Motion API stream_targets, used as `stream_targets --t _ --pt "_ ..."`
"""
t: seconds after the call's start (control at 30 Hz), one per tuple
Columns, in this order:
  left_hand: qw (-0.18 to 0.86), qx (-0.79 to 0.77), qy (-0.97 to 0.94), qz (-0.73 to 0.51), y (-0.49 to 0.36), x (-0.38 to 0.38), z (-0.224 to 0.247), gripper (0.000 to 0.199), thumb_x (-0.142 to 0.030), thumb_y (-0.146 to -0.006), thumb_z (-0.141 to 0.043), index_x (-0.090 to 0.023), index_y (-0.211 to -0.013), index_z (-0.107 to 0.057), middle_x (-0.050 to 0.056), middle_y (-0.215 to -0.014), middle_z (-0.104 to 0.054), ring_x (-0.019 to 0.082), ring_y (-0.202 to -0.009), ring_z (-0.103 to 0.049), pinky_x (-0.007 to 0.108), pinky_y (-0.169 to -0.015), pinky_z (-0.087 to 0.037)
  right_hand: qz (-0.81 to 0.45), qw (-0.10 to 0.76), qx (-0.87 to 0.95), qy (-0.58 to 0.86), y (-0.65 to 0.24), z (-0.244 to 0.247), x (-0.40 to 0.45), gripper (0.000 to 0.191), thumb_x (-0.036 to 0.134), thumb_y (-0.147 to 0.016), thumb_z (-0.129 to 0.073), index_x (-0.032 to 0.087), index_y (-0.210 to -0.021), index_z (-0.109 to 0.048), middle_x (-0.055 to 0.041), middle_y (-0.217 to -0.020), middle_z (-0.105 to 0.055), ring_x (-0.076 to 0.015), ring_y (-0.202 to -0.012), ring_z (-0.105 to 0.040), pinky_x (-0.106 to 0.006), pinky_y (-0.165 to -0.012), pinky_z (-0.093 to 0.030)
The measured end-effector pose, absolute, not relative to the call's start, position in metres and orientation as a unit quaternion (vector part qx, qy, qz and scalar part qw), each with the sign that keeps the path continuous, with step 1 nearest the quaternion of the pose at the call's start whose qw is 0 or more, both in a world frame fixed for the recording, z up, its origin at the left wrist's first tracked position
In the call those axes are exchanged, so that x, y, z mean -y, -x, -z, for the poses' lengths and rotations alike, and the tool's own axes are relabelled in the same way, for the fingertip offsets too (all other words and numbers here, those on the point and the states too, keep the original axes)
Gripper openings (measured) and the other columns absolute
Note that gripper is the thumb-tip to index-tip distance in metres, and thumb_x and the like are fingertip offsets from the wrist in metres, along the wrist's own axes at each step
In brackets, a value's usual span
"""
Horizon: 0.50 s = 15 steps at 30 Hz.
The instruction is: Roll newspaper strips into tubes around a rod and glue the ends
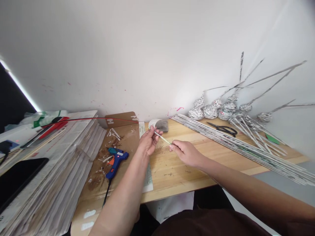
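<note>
Between my two hands a thin rolled paper tube [162,138], pale with a greenish tint, slants over the wooden tabletop. My left hand [149,140] pinches its upper left end between thumb and fingers. The lower right end is gripped by my right hand [185,152], whose curled fingers hide the tip. Just above my left fingers a white paper strip [152,122] curls upward; whether it joins the tube I cannot tell. A grey fuzzy pad [162,125] lies behind that hand. A printed paper strip [148,178] lies flat beneath my left forearm.
On the left a blue glue gun [117,163] rests on stained cardboard, beside a tall stack of newspaper [73,170] bearing a black phone [22,180]. Rightward lie long paper tubes [221,139], black scissors [223,128] and several woven paper gourds [210,111] with protruding tubes.
</note>
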<state>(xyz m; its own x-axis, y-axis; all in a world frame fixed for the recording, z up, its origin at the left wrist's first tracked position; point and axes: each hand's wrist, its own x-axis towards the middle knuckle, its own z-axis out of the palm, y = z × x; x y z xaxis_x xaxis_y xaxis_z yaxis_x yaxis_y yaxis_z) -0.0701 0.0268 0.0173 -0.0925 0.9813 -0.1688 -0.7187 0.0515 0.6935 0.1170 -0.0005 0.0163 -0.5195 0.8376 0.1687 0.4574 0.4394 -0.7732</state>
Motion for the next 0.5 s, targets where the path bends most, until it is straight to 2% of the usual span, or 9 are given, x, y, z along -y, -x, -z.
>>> stream_targets --t 0.13,0.23,0.3,0.37,0.43,0.5 --pt "0.646 -0.336 -0.192 -0.658 0.0690 -0.0275 -0.0171 0.014 -0.021 -0.086 -0.058 -0.009 -0.078 -0.062 0.001 -0.060 -0.059 0.008 -0.054 -0.063 0.012 -0.050 -0.053 -0.682 0.216 0.601 0.356 -0.1163 -0.0093 0.0010 0.036 0.050 -0.093 -0.034 0.020 -0.080 -0.049 0.0094 -0.040 -0.029 -0.0084 -0.033 -0.022 -0.022 -0.039 -0.022" --pt "0.656 -0.333 -0.191 -0.650 0.0692 -0.0282 -0.0164 0.016 -0.022 -0.086 -0.057 -0.009 -0.079 -0.063 0.001 -0.061 -0.059 0.007 -0.054 -0.062 0.011 -0.049 -0.053 -0.805 0.175 0.487 0.289 -0.1167 -0.0070 0.0028 0.033 0.049 -0.093 -0.031 0.022 -0.084 -0.047 0.0115 -0.039 -0.020 -0.0088 -0.030 -0.015 -0.021 -0.035 -0.019" --pt "0.651 -0.338 -0.190 -0.652 0.0693 -0.0283 -0.0162 0.017 -0.023 -0.086 -0.057 -0.009 -0.079 -0.063 0.001 -0.061 -0.059 0.007 -0.053 -0.061 0.011 -0.049 -0.053 -0.780 0.183 0.517 0.302 -0.1159 -0.0073 0.0040 0.038 0.052 -0.093 -0.031 0.020 -0.088 -0.051 0.0102 -0.040 -0.029 -0.0085 -0.031 -0.022 -0.021 -0.034 -0.022" --pt "0.642 -0.345 -0.189 -0.658 0.0692 -0.0282 -0.0163 0.017 -0.023 -0.086 -0.057 -0.008 -0.078 -0.063 0.001 -0.061 -0.059 0.007 -0.053 -0.061 0.012 -0.049 -0.053 -0.688 0.216 0.601 0.346 -0.1138 -0.0085 0.0039 0.043 0.057 -0.091 -0.035 0.018 -0.091 -0.055 0.0073 -0.046 -0.040 -0.0081 -0.034 -0.033 -0.021 -0.037 -0.027" --pt "0.634 -0.348 -0.191 -0.664 0.0690 -0.0278 -0.0166 0.017 -0.023 -0.085 -0.059 -0.009 -0.078 -0.063 0.001 -0.062 -0.060 0.007 -0.053 -0.062 0.012 -0.051 -0.054 -0.587 0.256 0.671 0.374 -0.1111 -0.0093 0.0022 0.040 0.055 -0.088 -0.045 0.018 -0.088 -0.057 0.0049 -0.051 -0.047 -0.0076 -0.040 -0.040 -0.021 -0.042 -0.030" --pt "0.633 -0.346 -0.195 -0.665 0.0690 -0.0276 -0.0171 0.017 -0.023 -0.084 -0.060 -0.009 -0.078 -0.063 0.001 -0.062 -0.060 0.007 -0.054 -0.062 0.013 -0.052 -0.054 -0.563 0.275 0.683 0.375 -0.1091 -0.0083 -0.0004 0.034 0.051 -0.088 -0.049 0.018 -0.081 -0.056 0.0050 -0.050 -0.046 -0.0070 -0.041 -0.039 -0.020 -0.043 -0.029"
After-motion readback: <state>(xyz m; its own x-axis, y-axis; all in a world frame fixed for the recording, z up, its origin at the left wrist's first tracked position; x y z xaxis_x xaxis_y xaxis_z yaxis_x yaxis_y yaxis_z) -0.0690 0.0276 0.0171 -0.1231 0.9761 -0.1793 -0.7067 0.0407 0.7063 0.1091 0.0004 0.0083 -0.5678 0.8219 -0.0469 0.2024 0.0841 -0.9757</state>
